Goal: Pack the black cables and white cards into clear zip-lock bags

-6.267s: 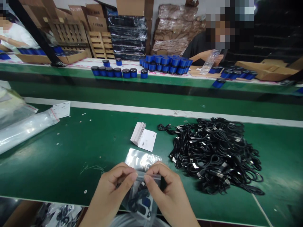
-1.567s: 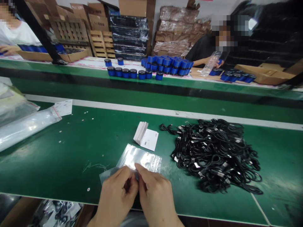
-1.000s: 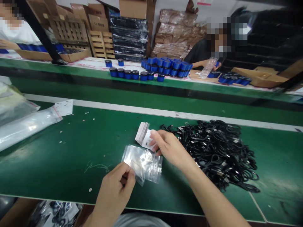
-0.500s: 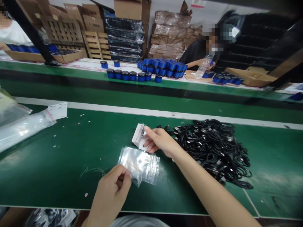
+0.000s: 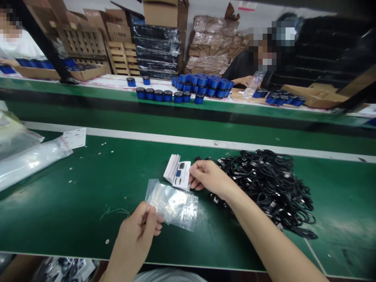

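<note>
While left hand (image 5: 136,227) pinches clear zip bag (image 5: 172,205) | right hand (image 5: 208,177) holds printed card (image 5: 181,175)

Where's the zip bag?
Head view: the clear zip bag is in the left hand, just below the printed card the right hand holds, left of the black cable pile.

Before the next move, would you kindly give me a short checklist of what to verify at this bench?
1. Left hand grips the clear zip bag: ok.
2. Right hand pinches the printed card at its edge: ok.
3. Bag looks empty: ok.
4. Bag's zip seal is open: cannot tell.
5. Stack of white cards lies beside the printed card: ok.
6. One of the black cables is in a hand: not ok; they lie in a pile on the bench.
</note>
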Available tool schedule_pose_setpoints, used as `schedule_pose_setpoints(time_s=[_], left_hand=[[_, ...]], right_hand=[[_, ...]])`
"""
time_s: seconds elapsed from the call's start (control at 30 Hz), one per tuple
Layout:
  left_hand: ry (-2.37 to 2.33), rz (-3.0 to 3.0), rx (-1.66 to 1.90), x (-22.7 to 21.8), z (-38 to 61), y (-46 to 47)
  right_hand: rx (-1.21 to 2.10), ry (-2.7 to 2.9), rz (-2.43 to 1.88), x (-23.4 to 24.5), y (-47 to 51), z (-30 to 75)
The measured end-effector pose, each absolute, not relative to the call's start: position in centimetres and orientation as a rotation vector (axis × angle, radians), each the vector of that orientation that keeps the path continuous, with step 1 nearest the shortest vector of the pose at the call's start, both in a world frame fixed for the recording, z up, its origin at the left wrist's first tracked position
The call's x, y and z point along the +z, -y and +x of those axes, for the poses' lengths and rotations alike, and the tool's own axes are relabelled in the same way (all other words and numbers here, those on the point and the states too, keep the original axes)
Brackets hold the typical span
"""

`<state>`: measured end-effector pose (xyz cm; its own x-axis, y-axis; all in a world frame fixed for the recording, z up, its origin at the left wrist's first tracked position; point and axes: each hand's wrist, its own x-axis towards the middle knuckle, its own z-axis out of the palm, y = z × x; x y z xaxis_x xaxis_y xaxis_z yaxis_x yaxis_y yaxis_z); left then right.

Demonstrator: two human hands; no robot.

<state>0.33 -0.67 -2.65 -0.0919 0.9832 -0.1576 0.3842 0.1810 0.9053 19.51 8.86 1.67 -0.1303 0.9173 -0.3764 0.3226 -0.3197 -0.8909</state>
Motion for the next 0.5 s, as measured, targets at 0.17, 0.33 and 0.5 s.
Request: schedule_pose_setpoints(time_s=[0.17, 0.33, 0.5], left_hand=[[-1.58, 1.096, 0.998, -2.2, 0.2, 0.4], [-1.659, 1.143, 1.07, -1.8, 0.2, 0.2], [-1.906, 1.446, 1.116, -2.2, 0.3, 0.2]], right_hand=[[1.282, 1.815, -1.448, 4.0, -4.6, 20.1], [0.969, 2.364, -1.366, 4.0, -0.5, 17.9], [0.975, 2.214, -1.296, 1.7, 0.4, 15.9]])
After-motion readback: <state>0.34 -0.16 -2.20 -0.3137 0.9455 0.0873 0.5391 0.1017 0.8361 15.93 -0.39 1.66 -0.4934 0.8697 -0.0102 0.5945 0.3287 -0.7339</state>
